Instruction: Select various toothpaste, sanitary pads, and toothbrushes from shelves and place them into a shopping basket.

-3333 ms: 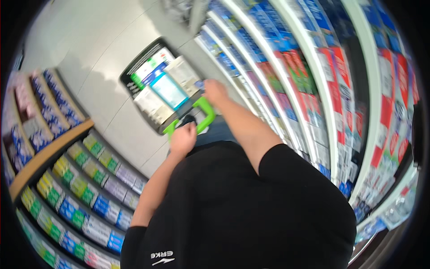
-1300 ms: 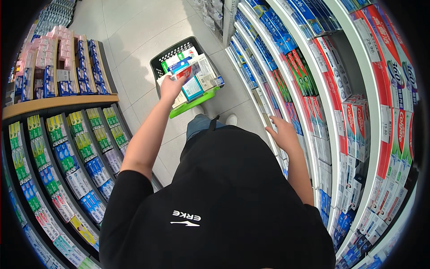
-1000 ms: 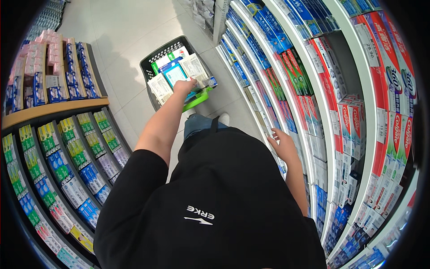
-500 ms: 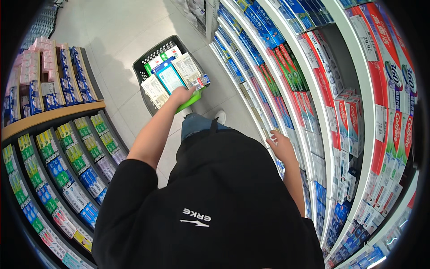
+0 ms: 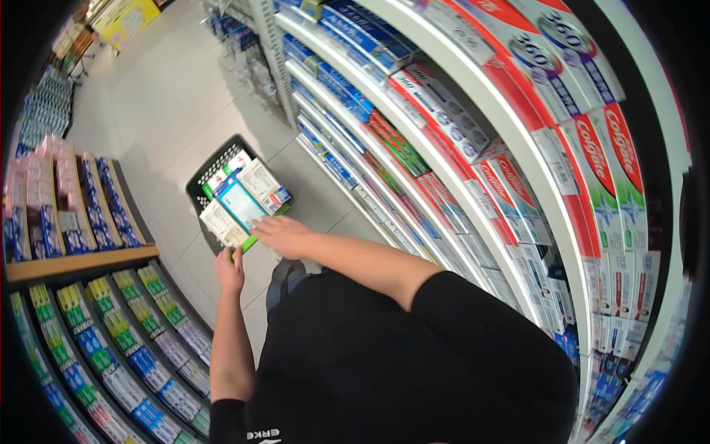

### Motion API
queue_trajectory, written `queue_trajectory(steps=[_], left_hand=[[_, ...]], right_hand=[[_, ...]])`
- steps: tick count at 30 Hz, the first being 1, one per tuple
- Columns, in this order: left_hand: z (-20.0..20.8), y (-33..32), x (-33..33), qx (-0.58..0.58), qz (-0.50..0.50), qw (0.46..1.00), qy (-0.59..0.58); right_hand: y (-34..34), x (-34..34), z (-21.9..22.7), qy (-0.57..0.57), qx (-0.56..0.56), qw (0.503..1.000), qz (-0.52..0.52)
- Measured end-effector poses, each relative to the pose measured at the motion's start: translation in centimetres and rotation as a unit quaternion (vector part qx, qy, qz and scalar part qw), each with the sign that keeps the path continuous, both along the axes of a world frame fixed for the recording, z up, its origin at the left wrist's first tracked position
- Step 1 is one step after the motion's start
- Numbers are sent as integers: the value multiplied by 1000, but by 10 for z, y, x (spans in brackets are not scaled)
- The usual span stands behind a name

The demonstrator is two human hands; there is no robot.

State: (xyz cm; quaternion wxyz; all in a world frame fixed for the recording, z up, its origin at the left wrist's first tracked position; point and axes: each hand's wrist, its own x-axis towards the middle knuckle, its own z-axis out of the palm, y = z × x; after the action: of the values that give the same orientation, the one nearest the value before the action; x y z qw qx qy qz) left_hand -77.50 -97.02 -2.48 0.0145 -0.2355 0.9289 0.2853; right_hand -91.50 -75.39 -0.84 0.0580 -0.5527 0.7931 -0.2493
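A dark shopping basket [image 5: 194,191] stands in front of me with several packages in it. Among them are a blue-edged box [image 5: 240,203] with a pale face and cream-coloured boxes [image 5: 260,180] on either side of it. My left hand [image 5: 231,272] is closed at the basket's near left corner, its fingers round the end of the green handle [image 5: 248,245]. Stretched across my body, my right hand [image 5: 282,236] lies over the near rim with extended fingers beside the blue-edged box. Its fingertips seem to touch the packages or the handle; which one I cannot tell.
Tall white shelves [image 5: 510,70] with toothpaste boxes [image 5: 592,159] rise close on my right. To my left stands a low dark rack [image 5: 133,329] of toothbrush packs, with a wood-edged display [image 5: 81,263] of pink and blue packages behind it. Grey tiled floor [image 5: 148,103] runs ahead.
My right hand has left the shelf side and reached across to the basket. The left hand has shifted to the handle's left end. The view has turned, with the basket now lower and further left.
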Motion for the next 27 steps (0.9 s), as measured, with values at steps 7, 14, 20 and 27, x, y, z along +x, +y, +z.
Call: queue_trajectory(steps=[7,14,20,27], left_hand=[[11,32,30,-69,-28,997,10],[15,56,58,-71,-40,997,5],[31,90,87,-40,-81,996,-21],[31,128,126,-29,-107,994,-6]], right_hand=[[-16,4,-11,-31,141,989,27],[7,23,-5,-74,156,985,-4],[50,53,-2,-93,151,984,-2],[101,108,-3,-64,97,989,-89]])
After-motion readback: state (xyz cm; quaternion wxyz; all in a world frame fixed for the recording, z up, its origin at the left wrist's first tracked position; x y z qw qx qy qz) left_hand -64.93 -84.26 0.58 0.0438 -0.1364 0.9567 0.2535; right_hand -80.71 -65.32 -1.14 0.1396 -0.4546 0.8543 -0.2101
